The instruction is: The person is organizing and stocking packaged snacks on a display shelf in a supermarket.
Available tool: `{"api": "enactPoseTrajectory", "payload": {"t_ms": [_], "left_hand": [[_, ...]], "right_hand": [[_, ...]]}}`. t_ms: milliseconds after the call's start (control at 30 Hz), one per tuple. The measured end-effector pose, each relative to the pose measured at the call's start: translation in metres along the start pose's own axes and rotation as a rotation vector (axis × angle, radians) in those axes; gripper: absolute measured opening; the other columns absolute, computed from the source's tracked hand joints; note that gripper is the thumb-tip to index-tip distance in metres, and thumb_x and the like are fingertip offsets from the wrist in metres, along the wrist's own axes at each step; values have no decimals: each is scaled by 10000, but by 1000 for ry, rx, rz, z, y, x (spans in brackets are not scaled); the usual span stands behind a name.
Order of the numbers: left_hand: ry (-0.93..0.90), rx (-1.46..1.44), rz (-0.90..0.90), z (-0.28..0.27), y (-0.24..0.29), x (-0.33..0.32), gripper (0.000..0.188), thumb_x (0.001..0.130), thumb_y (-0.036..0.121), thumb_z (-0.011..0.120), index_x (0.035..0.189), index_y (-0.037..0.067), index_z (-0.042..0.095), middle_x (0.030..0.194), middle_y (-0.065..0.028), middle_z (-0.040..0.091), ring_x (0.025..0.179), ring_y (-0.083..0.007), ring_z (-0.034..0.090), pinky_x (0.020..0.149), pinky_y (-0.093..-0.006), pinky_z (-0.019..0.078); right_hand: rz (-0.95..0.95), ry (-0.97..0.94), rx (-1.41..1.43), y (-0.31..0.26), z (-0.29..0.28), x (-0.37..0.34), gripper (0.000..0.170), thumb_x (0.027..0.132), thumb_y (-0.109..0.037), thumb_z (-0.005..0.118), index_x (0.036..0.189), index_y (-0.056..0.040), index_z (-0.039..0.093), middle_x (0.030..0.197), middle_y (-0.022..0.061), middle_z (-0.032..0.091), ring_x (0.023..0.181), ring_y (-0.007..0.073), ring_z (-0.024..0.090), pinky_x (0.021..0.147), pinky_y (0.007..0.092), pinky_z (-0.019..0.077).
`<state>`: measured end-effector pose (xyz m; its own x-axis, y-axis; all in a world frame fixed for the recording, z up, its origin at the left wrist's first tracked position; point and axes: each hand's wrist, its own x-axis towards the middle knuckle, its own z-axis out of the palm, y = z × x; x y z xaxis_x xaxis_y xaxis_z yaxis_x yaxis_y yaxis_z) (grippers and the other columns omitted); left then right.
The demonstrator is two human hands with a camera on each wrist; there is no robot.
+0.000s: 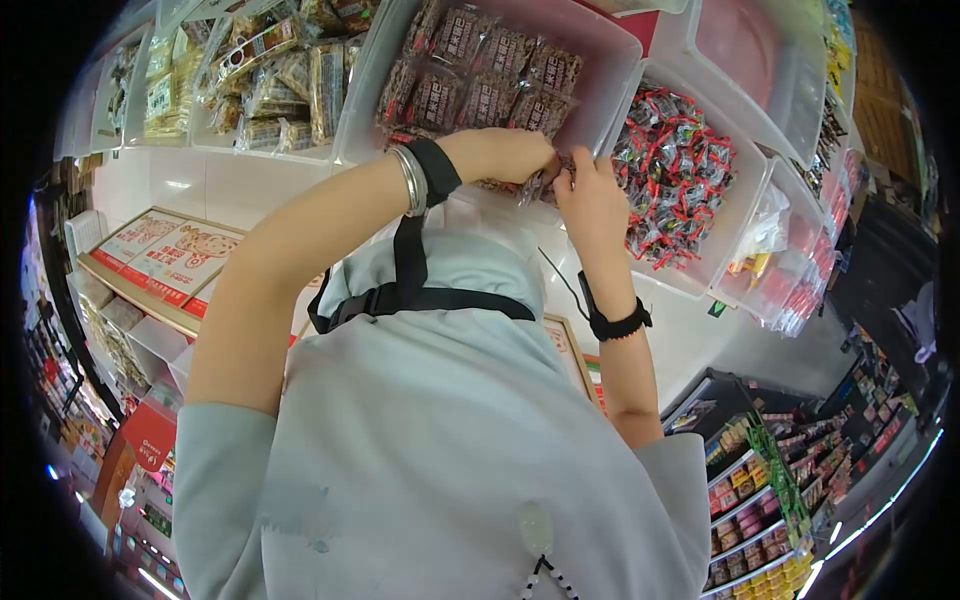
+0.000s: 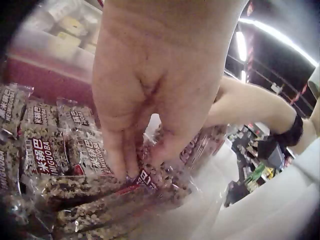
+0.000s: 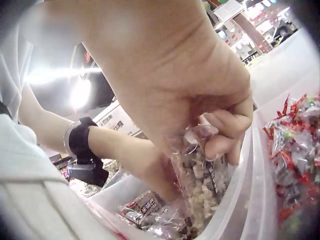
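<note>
A white plastic bin [image 1: 605,65] of brown snack packets [image 1: 480,90] is standing in front of the person, its near corner lying under both hands. A neighbouring bin [image 1: 748,228] is holding red-and-clear wrapped sweets [image 1: 675,180] on the right, and the bins' walls are rising between those sweets and the right hand [image 1: 597,200]. Bagged snacks [image 1: 275,90] are filling another bin on the left, with a framed sign [image 1: 190,250] lying below. Both arms are reaching forward and converging, the left bending at the elbow. The right thumb and fingers are pinching the top of a clear-wrapped packet [image 3: 200,185] just inside the rim. The left hand [image 1: 505,157] is pointing down, fingers narrowing on packet wrapping beside it; whether both are gripping one packet cannot be told.
</note>
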<state>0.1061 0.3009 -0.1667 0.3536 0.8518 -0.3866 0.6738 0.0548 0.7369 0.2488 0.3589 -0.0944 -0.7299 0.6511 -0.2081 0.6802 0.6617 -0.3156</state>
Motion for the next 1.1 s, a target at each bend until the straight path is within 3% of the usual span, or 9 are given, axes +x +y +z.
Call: {"api": "enactPoseTrajectory", "payload": {"t_ms": [100,167,200,300,367,433,667,833,1100], "left_hand": [[19,-191,10,-5,1,-3,295,683,-17,550,970,43,574,912,-132,589,866,-312,568,692,-375,472],[177,-316,63,-7,-1,-8,279,678,-27,531,954,10,539,847,-165,602,792,-330,586,666,-383,460],[228,-342,58,-6,-2,-8,282,683,-4,563,960,-7,510,801,-191,605,739,-345,593,654,-400,449],[271,-375,1,-5,-3,-2,308,687,9,581,982,-12,498,818,-201,602,759,-349,591,656,-394,452],[219,-327,-46,-7,-3,1,306,687,27,599,976,-14,506,829,-198,604,776,-345,590,669,-395,452],[208,-253,51,-7,-5,3,335,685,36,603,1006,-13,520,836,-193,606,798,-344,588,693,-396,450],[140,-233,-28,-8,-4,3,388,679,46,607,1057,-7,540,900,-194,599,847,-345,577,730,-386,451],[20,-142,-89,-15,0,4,409,677,78,612,1071,-2,537,946,-188,595,908,-347,562,782,-395,442],[-79,-118,-215,4,-13,14,581,668,108,623,1210,10,441,1090,-202,551,995,-343,535,839,-400,426]], "right_hand": [[75,-133,-15,2,6,1,304,777,-232,537,1046,-91,525,874,177,535,751,371,581,637,437,485],[-69,-88,54,5,-5,-1,313,757,-228,588,1021,-81,507,866,194,501,695,360,588,565,432,489],[-49,-218,83,3,-18,0,451,735,-251,628,1118,-64,482,1004,207,488,848,361,569,674,428,485],[-306,-180,132,17,-27,-1,568,720,-259,650,1197,-34,439,1150,185,464,950,361,534,776,415,460],[-313,-238,109,22,-34,0,638,695,-246,675,1228,-8,417,1208,162,462,1002,362,507,841,403,428],[-378,-262,79,26,-38,3,605,669,-192,688,1198,-7,461,1158,176,501,979,355,517,832,405,432],[-308,-357,191,26,-37,12,422,631,-116,691,1025,-9,586,947,149,596,929,324,536,787,394,440],[-449,-212,-71,25,-21,12,320,588,-137,721,887,-69,630,788,70,629,807,264,517,705,378,372],[-407,-134,-41,34,7,17,273,578,-163,737,802,-83,602,747,39,615,859,247,477,716,394,315]]}}
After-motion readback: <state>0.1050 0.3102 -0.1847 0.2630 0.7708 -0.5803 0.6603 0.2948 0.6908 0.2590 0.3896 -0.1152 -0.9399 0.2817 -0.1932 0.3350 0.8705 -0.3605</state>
